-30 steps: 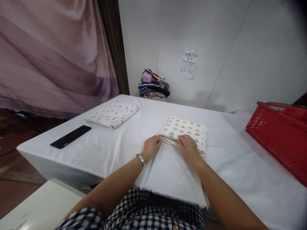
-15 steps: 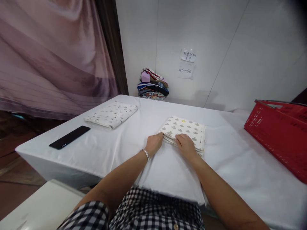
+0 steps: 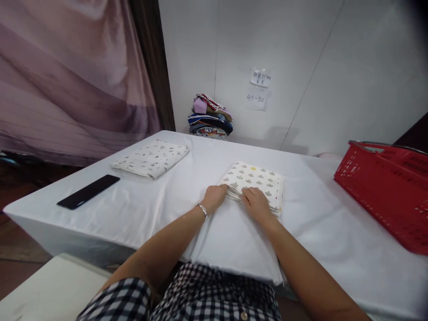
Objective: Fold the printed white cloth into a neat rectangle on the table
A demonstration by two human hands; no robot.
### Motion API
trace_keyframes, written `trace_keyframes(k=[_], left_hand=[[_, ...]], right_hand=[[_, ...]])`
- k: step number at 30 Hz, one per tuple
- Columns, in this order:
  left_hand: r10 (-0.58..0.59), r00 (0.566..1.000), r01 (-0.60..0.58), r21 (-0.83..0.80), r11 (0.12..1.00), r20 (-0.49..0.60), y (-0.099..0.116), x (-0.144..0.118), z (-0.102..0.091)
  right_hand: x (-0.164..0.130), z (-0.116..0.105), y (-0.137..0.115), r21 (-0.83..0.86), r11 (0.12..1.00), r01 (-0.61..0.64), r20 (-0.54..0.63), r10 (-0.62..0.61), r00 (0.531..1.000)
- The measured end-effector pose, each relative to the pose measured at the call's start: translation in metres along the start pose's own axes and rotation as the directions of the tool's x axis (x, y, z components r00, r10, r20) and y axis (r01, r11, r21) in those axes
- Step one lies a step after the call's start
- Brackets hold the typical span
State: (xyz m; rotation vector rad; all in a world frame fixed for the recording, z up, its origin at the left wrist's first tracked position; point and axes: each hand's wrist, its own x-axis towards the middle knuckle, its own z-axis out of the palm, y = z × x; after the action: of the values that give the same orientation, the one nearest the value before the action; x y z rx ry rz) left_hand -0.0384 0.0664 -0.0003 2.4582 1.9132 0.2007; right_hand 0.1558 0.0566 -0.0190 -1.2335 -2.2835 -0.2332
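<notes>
A white folded cloth [image 3: 256, 176] with grey cloud-like prints and a small yellow mark lies on the white-covered table in front of me. My left hand [image 3: 215, 197] is closed on its near left corner, the fingertips partly hidden by the layers. Along the near edge, my right hand [image 3: 257, 203] grips the stacked layers, its thumb out of sight beneath or behind the fingers. Further left on the table rests a second folded cloth [image 3: 154, 158], white with small dark prints, which neither hand touches.
A long black flat object [image 3: 88, 191] lies near the table's left edge. At the right stands a red plastic basket [image 3: 384, 191] with a handle. Several folded fabrics form a pile [image 3: 210, 117] at the back by the wall. Handwritten paper signs [image 3: 257, 99] hang above.
The camera view has shifted slightly, so things at the sides sit a little further left. Both hands stay at the near edge of the cloud-print cloth.
</notes>
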Motion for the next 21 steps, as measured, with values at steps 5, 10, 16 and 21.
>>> trace_keyframes(k=[5,10,16,21], left_hand=[[0.079,0.997,-0.081,-0.094,0.992,-0.027,-0.017,-0.008,-0.007],[0.030,0.998,-0.041,-0.171,0.984,-0.062,-0.019,-0.013,-0.004],[-0.064,0.998,0.061,-0.102,0.993,-0.027,-0.007,-0.016,0.001],[-0.084,0.996,0.083,-0.137,0.987,-0.006,-0.005,-0.013,0.000]], right_hand=[[-0.001,0.001,0.001,-0.034,0.999,0.005,-0.002,-0.005,1.000],[-0.001,0.002,0.000,-0.030,0.999,0.014,-0.007,-0.014,1.000],[-0.001,0.001,-0.002,-0.009,1.000,0.013,0.009,-0.013,1.000],[-0.002,0.002,-0.001,-0.024,1.000,0.020,0.015,-0.020,1.000]])
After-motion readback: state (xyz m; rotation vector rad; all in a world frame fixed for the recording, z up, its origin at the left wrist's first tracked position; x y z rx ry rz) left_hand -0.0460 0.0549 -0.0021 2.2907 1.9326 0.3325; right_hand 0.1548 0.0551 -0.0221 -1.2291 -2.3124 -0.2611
